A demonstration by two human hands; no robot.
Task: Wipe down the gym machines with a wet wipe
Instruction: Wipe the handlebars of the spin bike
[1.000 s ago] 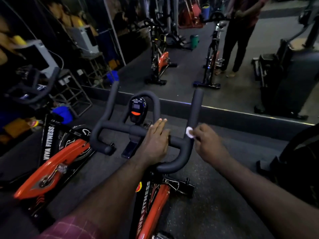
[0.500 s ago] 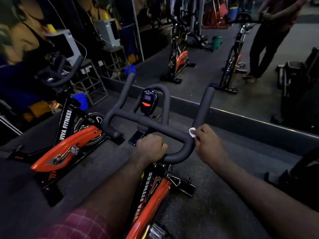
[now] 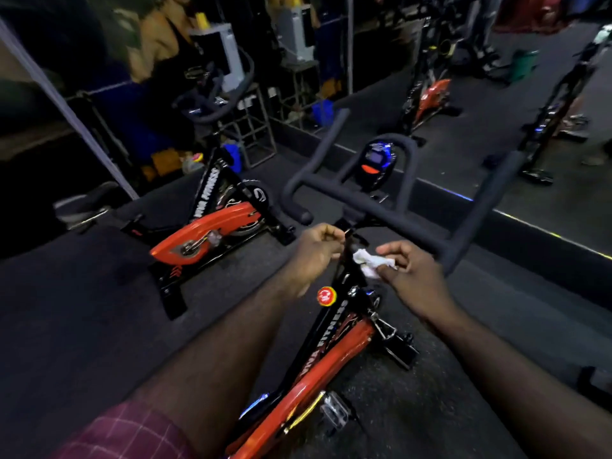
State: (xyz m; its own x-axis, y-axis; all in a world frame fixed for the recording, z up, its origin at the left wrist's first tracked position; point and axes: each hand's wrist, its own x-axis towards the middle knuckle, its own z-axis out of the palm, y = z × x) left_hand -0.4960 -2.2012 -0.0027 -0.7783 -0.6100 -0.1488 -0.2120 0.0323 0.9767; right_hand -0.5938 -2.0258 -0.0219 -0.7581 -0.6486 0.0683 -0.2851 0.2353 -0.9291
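An orange and black spin bike [image 3: 331, 369] stands right under me, with black foam handlebars [image 3: 390, 210] and a small console [image 3: 376, 164] at their centre. My right hand [image 3: 414, 279] pinches a crumpled white wet wipe [image 3: 372, 263] just below the handlebars, beside the black stem. My left hand [image 3: 314, 253] is at the left side of the same stem, its fingers curled; whether they grip the stem or a knob there is not clear. A round red knob [image 3: 326, 296] sits below both hands.
A second orange spin bike [image 3: 212, 233] stands to the left on the dark rubber floor. A wall mirror [image 3: 463, 104] ahead reflects more bikes and a standing person. Metal racks [image 3: 255, 127] and clutter fill the far left.
Both hands have come off the handlebars and dropped to the stem below them. The right hand took the wipe off the right bend. The view has swung to the left.
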